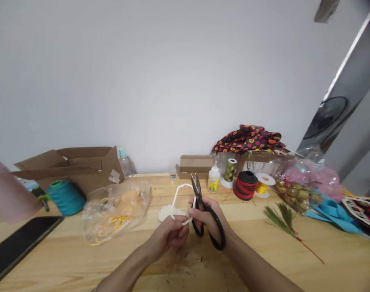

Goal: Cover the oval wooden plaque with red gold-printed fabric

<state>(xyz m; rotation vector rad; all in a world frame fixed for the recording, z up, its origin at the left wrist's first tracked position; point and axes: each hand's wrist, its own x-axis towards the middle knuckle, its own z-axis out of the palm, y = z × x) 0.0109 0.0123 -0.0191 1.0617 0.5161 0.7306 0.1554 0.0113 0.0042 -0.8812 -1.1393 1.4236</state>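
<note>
Left hand [169, 236] pinches the white ring [174, 198]; right hand [207, 218] grips scissors [199, 195]; trimming, seemingly; any snip wants it steady.

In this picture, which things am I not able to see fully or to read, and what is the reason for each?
All in the head view:
White disc: partly hidden behind the white loop and the left hand.
Right hand: some fingers hidden by its own thumb side and the scissors.
White bottle: label print too small to read.
Dark phone: cut off by the left edge.
</note>
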